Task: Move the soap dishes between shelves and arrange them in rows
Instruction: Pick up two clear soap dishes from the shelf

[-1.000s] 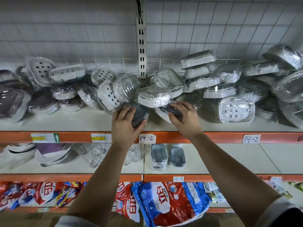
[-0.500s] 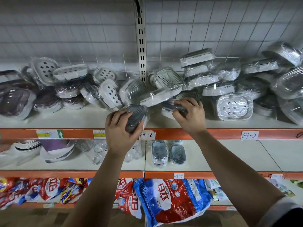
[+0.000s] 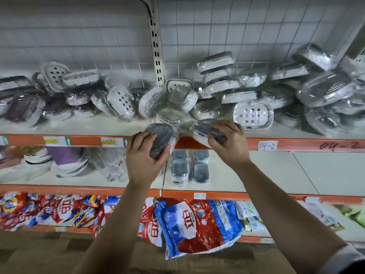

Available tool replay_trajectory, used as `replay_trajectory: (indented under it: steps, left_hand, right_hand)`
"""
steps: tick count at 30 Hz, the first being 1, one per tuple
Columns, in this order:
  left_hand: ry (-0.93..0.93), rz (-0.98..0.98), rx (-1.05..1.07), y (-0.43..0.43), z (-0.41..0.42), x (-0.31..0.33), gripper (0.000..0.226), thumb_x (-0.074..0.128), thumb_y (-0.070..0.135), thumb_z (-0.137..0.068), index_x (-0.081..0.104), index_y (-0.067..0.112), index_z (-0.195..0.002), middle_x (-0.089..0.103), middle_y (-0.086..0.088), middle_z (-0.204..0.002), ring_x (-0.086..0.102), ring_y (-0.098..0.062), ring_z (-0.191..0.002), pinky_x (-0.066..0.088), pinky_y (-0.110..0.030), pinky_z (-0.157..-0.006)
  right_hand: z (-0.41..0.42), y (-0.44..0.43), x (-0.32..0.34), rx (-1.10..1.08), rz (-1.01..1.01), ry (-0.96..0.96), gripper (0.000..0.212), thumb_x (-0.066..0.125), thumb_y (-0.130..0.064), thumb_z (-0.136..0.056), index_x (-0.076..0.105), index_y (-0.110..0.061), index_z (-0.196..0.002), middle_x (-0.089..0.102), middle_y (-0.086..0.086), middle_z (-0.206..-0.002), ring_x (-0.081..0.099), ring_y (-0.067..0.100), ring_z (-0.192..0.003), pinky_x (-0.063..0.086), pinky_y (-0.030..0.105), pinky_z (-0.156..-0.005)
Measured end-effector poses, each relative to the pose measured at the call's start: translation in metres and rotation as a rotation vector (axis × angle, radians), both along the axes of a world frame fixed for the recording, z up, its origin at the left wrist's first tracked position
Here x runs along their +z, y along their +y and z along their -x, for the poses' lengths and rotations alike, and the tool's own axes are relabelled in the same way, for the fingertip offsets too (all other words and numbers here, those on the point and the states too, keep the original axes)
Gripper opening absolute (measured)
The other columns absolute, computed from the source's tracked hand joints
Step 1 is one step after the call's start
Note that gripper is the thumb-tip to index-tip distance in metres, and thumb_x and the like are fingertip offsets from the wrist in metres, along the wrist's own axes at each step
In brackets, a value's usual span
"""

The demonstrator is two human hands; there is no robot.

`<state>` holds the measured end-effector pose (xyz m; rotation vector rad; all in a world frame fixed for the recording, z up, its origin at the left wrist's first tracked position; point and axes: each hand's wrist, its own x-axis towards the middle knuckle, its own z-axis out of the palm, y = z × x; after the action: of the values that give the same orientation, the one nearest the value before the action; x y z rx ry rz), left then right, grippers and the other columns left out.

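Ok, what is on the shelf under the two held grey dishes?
Four wrapped grey soap dishes in two rows on the middle shelf. The orange shelf edge partly hides the back pair; the left hand covers whatever lies beside them.

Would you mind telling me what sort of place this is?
Most likely a shop aisle for household goods: orange-edged shelves carry price labels, plastic-wrapped soap dishes are piled on the upper shelf, and detergent bags fill the bottom one.

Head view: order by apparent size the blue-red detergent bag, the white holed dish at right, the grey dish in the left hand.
1. detergent bag
2. white holed dish and grey dish: alike, grey one nearer, unranked
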<state>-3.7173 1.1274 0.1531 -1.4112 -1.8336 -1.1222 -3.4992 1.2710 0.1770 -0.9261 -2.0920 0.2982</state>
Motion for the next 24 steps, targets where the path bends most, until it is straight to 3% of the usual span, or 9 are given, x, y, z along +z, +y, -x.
replay_trajectory:
  steps: [7, 13, 18, 24]
  left_hand:
    - [-0.048, 0.047, -0.023, -0.023, -0.078, -0.006, 0.054, 0.066, 0.045, -0.086, 0.072, -0.001, -0.113, 0.068, -0.017, -0.116, 0.062, -0.038, -0.107, 0.053, -0.049, -0.092]
    - [-0.068, 0.089, -0.029, -0.033, -0.137, -0.031, 0.056, 0.065, 0.05, -0.086, 0.073, 0.003, -0.114, 0.069, -0.013, -0.117, 0.062, -0.038, -0.109, 0.051, -0.042, -0.093]
    - [-0.095, 0.162, -0.066, -0.04, -0.173, -0.063, 0.057, 0.064, 0.052, -0.086, 0.073, 0.003, -0.114, 0.07, -0.014, -0.116, 0.063, -0.039, -0.107, 0.054, -0.043, -0.089]
    - [-0.146, 0.297, -0.063, -0.032, -0.18, -0.106, 0.058, 0.062, 0.051, -0.088, 0.071, 0.001, -0.117, 0.068, -0.016, -0.12, 0.062, -0.041, -0.109, 0.054, -0.046, -0.088]
  right_hand:
    - [-0.077, -0.028, -0.018, -0.018, 0.003, -0.04, 0.052, 0.055, -0.049, -0.082, 0.07, -0.015, -0.118, 0.063, 0.006, -0.124, 0.054, 0.036, -0.113, 0.036, 0.029, -0.096]
    - [-0.143, -0.046, -0.036, -0.05, -0.071, -0.014, 0.045, 0.06, -0.043, -0.082, 0.073, -0.011, -0.11, 0.066, 0.008, -0.117, 0.059, 0.035, -0.107, 0.031, 0.024, -0.098]
    - [-0.188, -0.056, -0.067, -0.097, 0.001, 0.004, 0.044, 0.059, -0.044, -0.082, 0.073, -0.012, -0.11, 0.066, 0.006, -0.118, 0.054, 0.035, -0.108, 0.038, 0.029, -0.093]
    - [-0.198, -0.047, -0.124, -0.097, 0.144, -0.042, 0.044, 0.059, -0.044, -0.085, 0.072, -0.01, -0.111, 0.067, 0.009, -0.116, 0.06, 0.037, -0.105, 0.038, 0.031, -0.096]
